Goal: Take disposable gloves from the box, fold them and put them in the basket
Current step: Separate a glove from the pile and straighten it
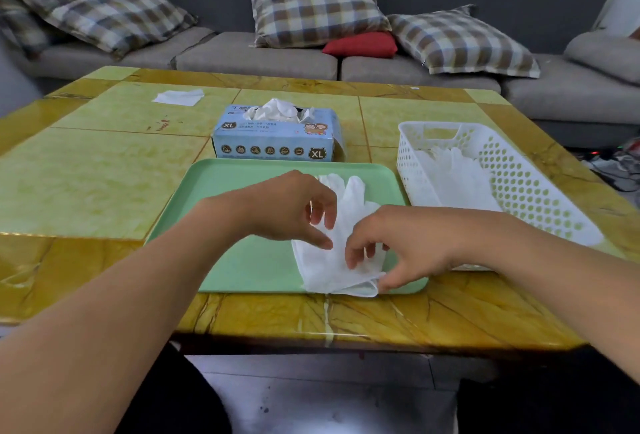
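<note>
A white disposable glove lies flat on the green tray, its fingers pointing away from me. My left hand hovers over the glove's middle with fingers curled down, the thumb tip touching it. My right hand pinches the glove's cuff edge at the tray's near rim. Behind the tray stands the blue glove box, a white glove bunched out of its top slot. The white perforated basket sits to the right with white gloves inside.
A loose white sheet lies at the far left of the yellow tiled table. A grey sofa with checked cushions and a red cushion runs behind the table. Cables lie on the floor at the far right.
</note>
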{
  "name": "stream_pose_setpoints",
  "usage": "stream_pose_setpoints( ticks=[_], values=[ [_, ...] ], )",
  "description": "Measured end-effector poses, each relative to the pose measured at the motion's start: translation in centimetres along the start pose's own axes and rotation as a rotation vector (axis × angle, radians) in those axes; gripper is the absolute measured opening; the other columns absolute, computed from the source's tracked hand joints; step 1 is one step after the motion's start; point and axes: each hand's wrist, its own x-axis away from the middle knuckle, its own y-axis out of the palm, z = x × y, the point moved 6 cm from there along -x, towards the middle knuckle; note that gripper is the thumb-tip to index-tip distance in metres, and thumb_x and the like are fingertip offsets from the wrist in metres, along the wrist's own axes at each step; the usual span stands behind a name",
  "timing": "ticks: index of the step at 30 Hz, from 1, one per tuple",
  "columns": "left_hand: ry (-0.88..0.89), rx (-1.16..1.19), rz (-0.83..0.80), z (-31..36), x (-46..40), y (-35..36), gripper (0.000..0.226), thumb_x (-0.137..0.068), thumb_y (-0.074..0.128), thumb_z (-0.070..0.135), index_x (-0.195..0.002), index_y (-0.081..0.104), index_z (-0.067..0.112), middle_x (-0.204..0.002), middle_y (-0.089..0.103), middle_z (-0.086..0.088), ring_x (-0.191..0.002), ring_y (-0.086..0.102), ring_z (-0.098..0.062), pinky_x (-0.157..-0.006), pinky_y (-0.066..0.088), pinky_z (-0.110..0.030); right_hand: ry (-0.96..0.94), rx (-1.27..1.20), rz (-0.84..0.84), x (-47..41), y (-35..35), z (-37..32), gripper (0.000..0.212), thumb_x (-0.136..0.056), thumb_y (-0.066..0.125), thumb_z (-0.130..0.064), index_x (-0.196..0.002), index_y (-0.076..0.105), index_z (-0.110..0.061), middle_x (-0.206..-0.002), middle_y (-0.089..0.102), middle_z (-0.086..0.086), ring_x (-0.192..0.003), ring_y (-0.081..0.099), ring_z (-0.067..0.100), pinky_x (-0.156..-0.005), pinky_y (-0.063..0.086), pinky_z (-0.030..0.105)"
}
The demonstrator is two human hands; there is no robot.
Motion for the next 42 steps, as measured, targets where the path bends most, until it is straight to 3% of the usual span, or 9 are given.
stream_pose_setpoints(
  ticks=[7, 15, 17, 21, 23, 26, 30, 35, 42],
  values=[
    [-0.047, -0.006, -0.393, 1.3, 0.8, 3.6, 0.050, -0.057, 0.085, 0.068, -0.090, 0.072, 0.033, -0.089, 0.070, 0.018, -0.085, 0.066, -0.001, -0.086, 0.057, -0.030, -0.003, 0.105, 0.039, -0.4, 1.0, -1.4, 0.050, -0.068, 0.083, -0.063, -0.100, 0.068, -0.028, -0.093, 0.063, -0.014, -0.088, 0.060, 0.007, -0.077, 0.055, 0.032],
    [-0.060, -0.037, -0.421, 1.2, 1.1, 3.6, 0.076, -0.051, 0.093, 0.060, -0.114, 0.057, 0.038, -0.109, 0.061, 0.016, -0.099, 0.060, -0.005, -0.092, 0.053, -0.031, 0.013, -0.185, 0.113, -0.8, -0.2, -0.2, 0.009, -0.088, 0.076, -0.023, -0.084, 0.070, -0.018, -0.079, 0.069, -0.007, -0.071, 0.061, 0.007, -0.075, 0.054, 0.031],
    [-0.037, -0.017, -0.344, 1.1, 1.0, 2.9, 0.071, -0.059, 0.093, 0.050, -0.117, 0.056, 0.036, -0.108, 0.062, 0.019, -0.098, 0.059, -0.003, -0.089, 0.051, -0.026, 0.034, -0.388, 0.193, -0.2, -1.8, 0.4, 0.007, -0.091, 0.073, -0.014, -0.084, 0.069, -0.014, -0.079, 0.069, -0.003, -0.069, 0.061, 0.007, -0.072, 0.053, 0.029],
    [0.060, 0.218, 0.041, 0.5, 0.3, -0.4, 0.019, -0.078, 0.086, 0.023, -0.076, 0.067, 0.027, -0.065, 0.063, 0.018, -0.059, 0.055, -0.001, -0.061, 0.042, -0.023, 0.045, -0.740, 0.410, 1.6, -5.2, 1.8, 0.009, -0.092, 0.067, -0.002, -0.084, 0.066, -0.004, -0.071, 0.063, 0.001, -0.064, 0.057, 0.007, -0.062, 0.049, 0.018],
    [0.079, 0.350, 0.129, 0.3, 0.3, -1.6, 0.007, -0.084, 0.082, 0.023, -0.084, 0.076, 0.019, -0.075, 0.072, 0.016, -0.069, 0.065, -0.004, -0.067, 0.051, -0.024, 0.043, -0.832, 0.418, 1.9, -5.6, 2.1, 0.012, -0.094, 0.063, -0.002, -0.082, 0.065, -0.005, -0.068, 0.060, -0.002, -0.060, 0.055, 0.004, -0.058, 0.045, 0.014],
    [0.066, 0.607, 0.234, 0.4, 0.4, -2.4, 0.020, -0.087, 0.074, 0.034, -0.099, 0.079, 0.019, -0.102, 0.078, 0.001, -0.097, 0.073, -0.020, -0.088, 0.057, -0.037, 0.050, -1.010, 0.412, 1.9, -5.4, 2.4, 0.020, -0.096, 0.055, -0.002, -0.078, 0.060, -0.010, -0.069, 0.057, -0.002, -0.061, 0.054, 0.005, -0.057, 0.045, 0.015],
    [0.043, 0.865, 0.407, 1.3, 0.4, -2.9, 0.014, -0.093, 0.068, 0.029, -0.097, 0.078, 0.019, -0.102, 0.077, -0.003, -0.091, 0.071, -0.019, -0.080, 0.054, -0.033, 0.022, -1.319, 0.428, 1.8, -5.7, 2.4, 0.010, -0.093, 0.052, -0.008, -0.083, 0.054, -0.007, -0.074, 0.053, 0.004, -0.067, 0.051, 0.013, -0.060, 0.047, 0.021],
    [-0.067, 1.014, 0.687, 2.0, 0.7, -3.7, 0.019, -0.101, 0.059, 0.024, -0.095, 0.072, 0.011, -0.091, 0.075, -0.012, -0.079, 0.067, -0.018, -0.076, 0.053, -0.037, -0.149, -1.674, 0.298, 1.3, -5.3, 1.3, 0.066, -0.091, 0.053, -0.056, -0.135, 0.060, -0.008, -0.139, 0.056, 0.017, -0.128, 0.053, 0.036, -0.112, 0.039, 0.046],
    [-0.090, 0.926, 0.882, 2.4, 2.0, -4.3, 0.025, -0.097, 0.066, 0.030, -0.086, 0.062, 0.007, -0.080, 0.070, -0.014, -0.069, 0.065, -0.020, -0.064, 0.053, -0.041, -0.001, -1.707, 0.578, 0.5, -3.9, 0.7, 0.040, -0.092, 0.068, -0.018, -0.128, 0.066, -0.001, -0.125, 0.068, 0.020, -0.113, 0.067, 0.031, -0.100, 0.054, 0.042]
  ],
)
